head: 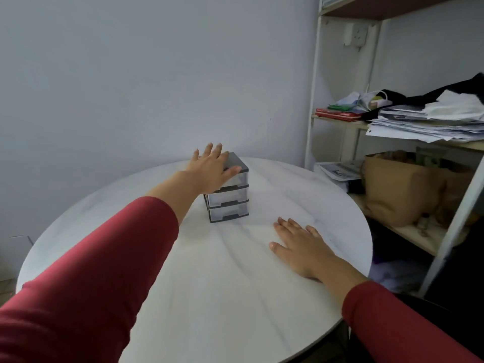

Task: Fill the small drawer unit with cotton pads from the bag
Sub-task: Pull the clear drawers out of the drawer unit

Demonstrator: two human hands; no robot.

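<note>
A small drawer unit (pixel 230 199) with a dark frame and three clear drawers stands near the far side of the round white table (pixel 209 284). All three drawers look closed. My left hand (pixel 212 167) lies on the unit's top left, fingers spread past its back edge and thumb across the top drawer's front. My right hand (pixel 301 244) rests flat on the table, palm down, fingers apart, to the right and in front of the unit, holding nothing. No bag of cotton pads shows in this view.
A white-framed shelf unit (pixel 314 100) stands close to the table's right side. It carries stacked papers (pixel 424 124), dark cloth, a red book and a brown paper bag (pixel 400 189). A plain wall lies behind the table.
</note>
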